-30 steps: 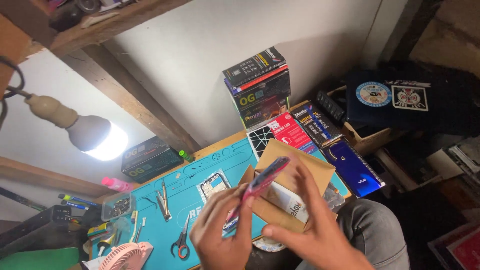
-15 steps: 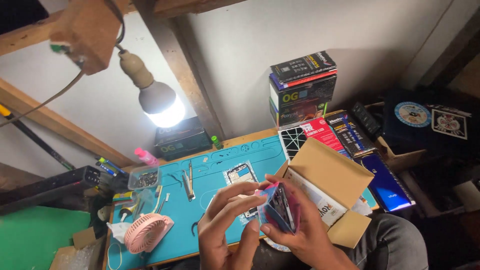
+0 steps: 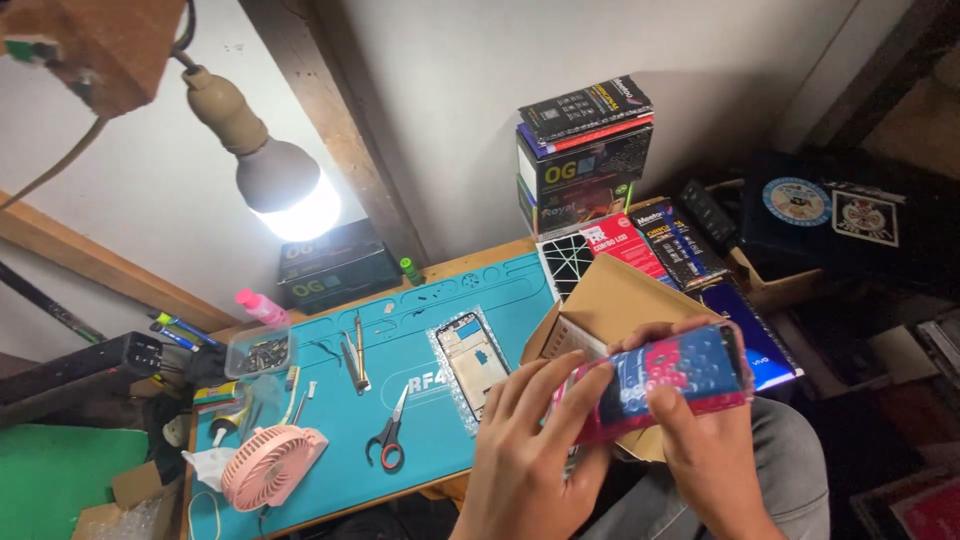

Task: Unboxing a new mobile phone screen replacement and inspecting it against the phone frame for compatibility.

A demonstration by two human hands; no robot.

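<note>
Both hands hold a phone case (image 3: 665,385) with a red, blue and white pattern, lying flat and sideways over my lap. My left hand (image 3: 525,455) grips its left end with fingers spread along the edge. My right hand (image 3: 705,450) holds the right end from below, thumb on the face. Just behind the case an open brown cardboard box (image 3: 610,300) rests at the mat's right edge. A phone frame (image 3: 472,358) on a clear sleeve lies on the teal work mat (image 3: 340,410) to the left of my hands.
Scissors (image 3: 390,435), tweezers (image 3: 355,355), a pink hand fan (image 3: 270,465) and a small clear parts tub (image 3: 262,352) lie on the mat. Stacked product boxes (image 3: 585,160) stand against the wall. A lit bulb (image 3: 285,190) hangs at upper left. Dark clutter fills the right side.
The case was held on edge half a second ago; it has turned flat, with its patterned face up. My view has dropped slightly and moved closer to the desk.
</note>
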